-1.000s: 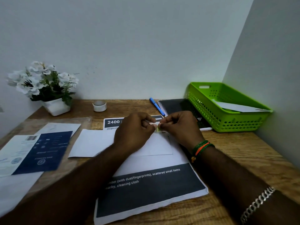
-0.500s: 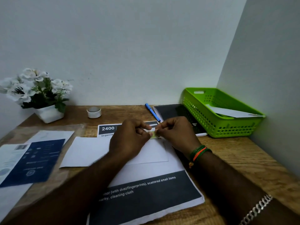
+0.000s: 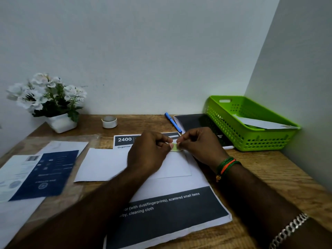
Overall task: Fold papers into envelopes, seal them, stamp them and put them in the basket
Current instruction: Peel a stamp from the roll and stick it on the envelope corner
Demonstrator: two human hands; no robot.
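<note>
My left hand (image 3: 150, 152) and my right hand (image 3: 199, 144) meet over the middle of the desk, both pinching a small greenish stamp (image 3: 175, 147) between their fingertips. Directly under them lies a white envelope (image 3: 106, 165), flat on a printed sheet with a dark band (image 3: 170, 211). The green basket (image 3: 251, 139) stands at the back right against the wall, with a white envelope (image 3: 260, 123) lying inside it.
A pot of white flowers (image 3: 48, 101) stands at the back left, a roll of white tape (image 3: 109, 121) beside it. A blue pen (image 3: 172, 122) and a black notebook (image 3: 195, 122) lie left of the basket. Blue-and-white papers (image 3: 36, 175) cover the left of the desk.
Both hands stay together on the stamp, fingers shifting slightly. The view has tilted a little, so the desk's objects sit differently in the frame.
</note>
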